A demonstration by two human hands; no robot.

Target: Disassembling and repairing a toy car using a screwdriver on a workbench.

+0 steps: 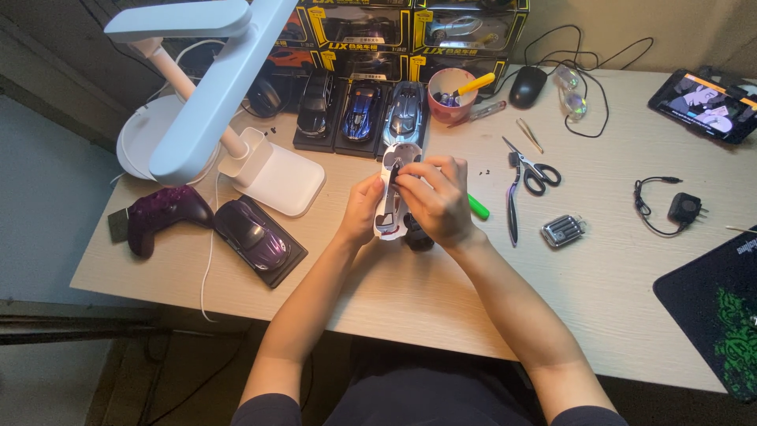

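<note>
Both my hands close on a white model car body [392, 189] above the pale wooden desk [599, 276]: my left hand [359, 209] grips its side, my right hand [435, 201] covers the middle, fingertips pressing what may be a small dark part. Scissors [530, 170] and a green-handled tool [478, 207] lie just right of my hands, a purple model car [252, 233] to the left.

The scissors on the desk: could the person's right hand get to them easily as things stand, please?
Probably not at once: the right hand is busy gripping the white model car shell with the left hand. The scissors lie just to its right, uncovered, so once freed the way looks open.
</note>
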